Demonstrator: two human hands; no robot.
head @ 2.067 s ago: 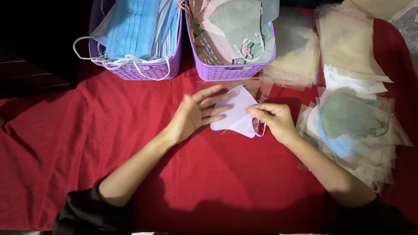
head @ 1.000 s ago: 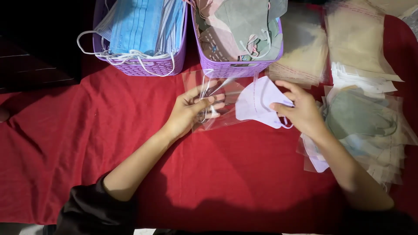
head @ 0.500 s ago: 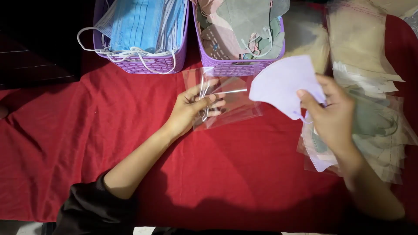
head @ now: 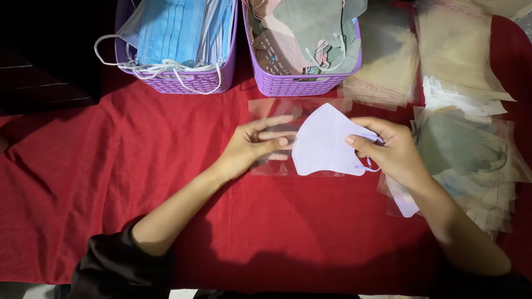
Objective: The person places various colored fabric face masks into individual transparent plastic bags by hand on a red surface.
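My right hand (head: 390, 149) pinches a folded pale lilac face mask (head: 324, 141) by its right edge, ear loops bunched under the fingers. The mask lies over a clear plastic sleeve (head: 277, 108) spread on the red cloth (head: 138, 182). My left hand (head: 255, 145) rests flat on the sleeve, fingers stretched toward the mask's left tip and holding the sleeve down. Another lilac mask (head: 403, 202) pokes out beneath my right wrist.
Two purple baskets stand at the back: the left basket (head: 177, 80) holds blue flat masks, the right basket (head: 293, 83) holds grey and pink folded masks. Piles of empty clear sleeves (head: 388, 61) and bagged masks (head: 465, 149) fill the right side.
My right hand lifted the lilac mask up to the right, then brought it back down left onto the sleeve. My left hand pulled the sleeve flat and stayed on it.
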